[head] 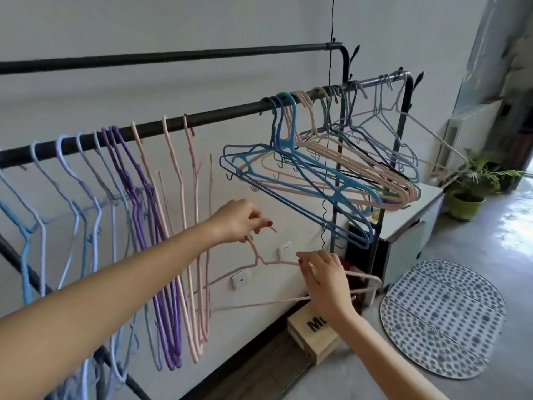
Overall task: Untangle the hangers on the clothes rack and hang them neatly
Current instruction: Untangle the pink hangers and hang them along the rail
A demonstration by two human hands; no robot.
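The fingers of the left hand (242,219) pinched the neck of a pink hanger (277,262) just under its hook, and the fingers of the right hand (324,274) curled round the same hanger's right shoulder, so it hung free between them, below the rail (219,115) and touching nothing else. Above and left of the left fingers, pink hangers (189,226) hung straight on the rail, then purple hangers (150,226) and pale blue ones (75,203) further out. Up and right of the right fingers sat the tangled bunch (326,174), blue and pink frames crossed over one another and tilted. A black cord (328,157) dangled through that bunch. Below the right fingers lay a cardboard box (313,332) on the floor, a spotted mat (441,319) beyond it. The risk, as I judge it, was the lift back to the rail: swung wide, the hanger's long bar could catch the cord or snag the low blue frame and pull the bunch tighter; hooked on at an angle, it might lock into the neighbouring pink ones.
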